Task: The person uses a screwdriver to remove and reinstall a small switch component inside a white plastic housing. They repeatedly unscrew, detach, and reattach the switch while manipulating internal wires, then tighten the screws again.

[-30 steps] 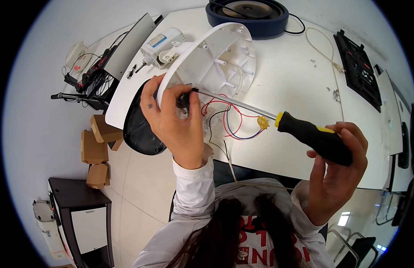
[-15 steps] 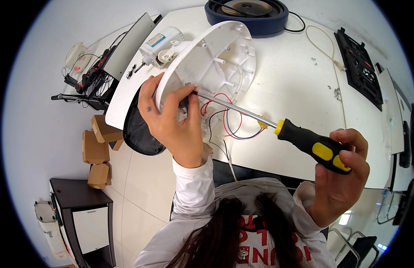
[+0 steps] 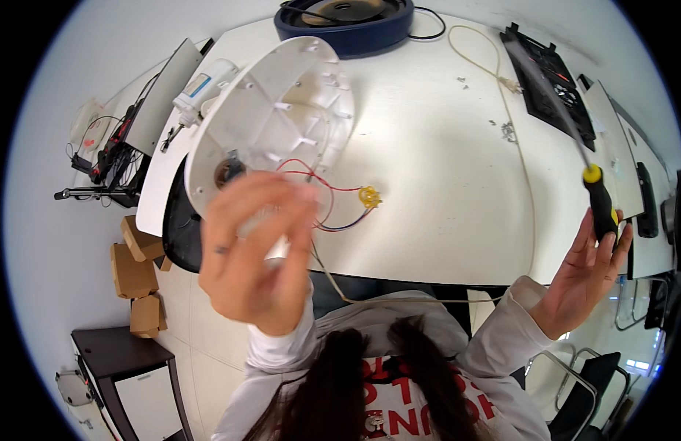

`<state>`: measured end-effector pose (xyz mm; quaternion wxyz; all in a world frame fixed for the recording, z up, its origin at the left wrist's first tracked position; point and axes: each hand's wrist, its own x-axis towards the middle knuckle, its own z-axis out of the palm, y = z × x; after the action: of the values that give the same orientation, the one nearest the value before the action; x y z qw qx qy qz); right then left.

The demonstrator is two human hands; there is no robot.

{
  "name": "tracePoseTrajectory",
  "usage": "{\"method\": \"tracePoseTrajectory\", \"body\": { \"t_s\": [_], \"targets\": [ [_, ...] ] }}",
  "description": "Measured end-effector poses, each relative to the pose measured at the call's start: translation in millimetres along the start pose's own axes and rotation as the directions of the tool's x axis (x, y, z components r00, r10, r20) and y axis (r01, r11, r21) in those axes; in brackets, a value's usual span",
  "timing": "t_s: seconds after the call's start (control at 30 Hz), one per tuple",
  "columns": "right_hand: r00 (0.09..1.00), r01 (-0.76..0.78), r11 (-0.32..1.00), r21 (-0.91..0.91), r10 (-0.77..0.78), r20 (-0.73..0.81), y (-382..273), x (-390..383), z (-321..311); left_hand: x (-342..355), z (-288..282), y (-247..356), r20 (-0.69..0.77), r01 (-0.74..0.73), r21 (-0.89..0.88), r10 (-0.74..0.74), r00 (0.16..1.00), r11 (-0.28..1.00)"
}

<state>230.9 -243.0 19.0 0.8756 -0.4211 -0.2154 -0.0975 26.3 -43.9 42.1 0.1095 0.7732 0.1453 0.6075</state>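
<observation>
My right hand (image 3: 575, 287) grips a screwdriver (image 3: 599, 197) with a black and yellow handle, its shaft pointing up and away at the table's right side. My left hand (image 3: 256, 257) is smeared by motion in front of the white ribbed plastic shell (image 3: 300, 99). Its thumb and fingers are pinched, with a tiny greyish thing at their tips that I cannot make out. The shell stands tilted, inner side toward the right, with a dark round part (image 3: 229, 170) in its lower wall. Red, blue and black wires run to a yellow part (image 3: 369, 196) on the table.
Behind the shell lies a white motor unit (image 3: 208, 79). A dark blue round appliance (image 3: 348, 40) stands at the far edge. Loose screws (image 3: 509, 132) lie near a pale cable and an open black tool case (image 3: 550, 88). Cardboard boxes (image 3: 132, 278) stand on the floor, left.
My right hand has swung the screwdriver right, away from the shell, and turned it upward. My left hand has come off the shell's inner wall toward me. The view has shifted right.
</observation>
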Motion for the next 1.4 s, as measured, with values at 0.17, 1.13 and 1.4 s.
{"method": "tracePoseTrajectory", "body": {
  "t_s": [0.17, 1.13, 1.4],
  "targets": [
    [0.985, 0.026, 0.992, 0.124, -0.004, -0.172, -2.5, 10.8, -37.9, 45.3, 41.1, 35.3, 0.531, -0.057, -0.168, 0.139, 0.836, 0.984],
    [0.932, -0.126, 0.958, -0.258, 0.025, -0.362, -13.2, -0.1, -152.5, 44.3, 295.7, -49.1, 0.823, -0.319, 0.421, -0.21, 0.528, 0.849],
    [0.945, -0.285, 0.91, 0.301, 0.32, -0.07, 8.1, -1.0, -149.4, 61.1, 107.5, 53.8, 0.504, -0.391, 0.258, 0.222, 0.835, 0.884]
  ]
}}
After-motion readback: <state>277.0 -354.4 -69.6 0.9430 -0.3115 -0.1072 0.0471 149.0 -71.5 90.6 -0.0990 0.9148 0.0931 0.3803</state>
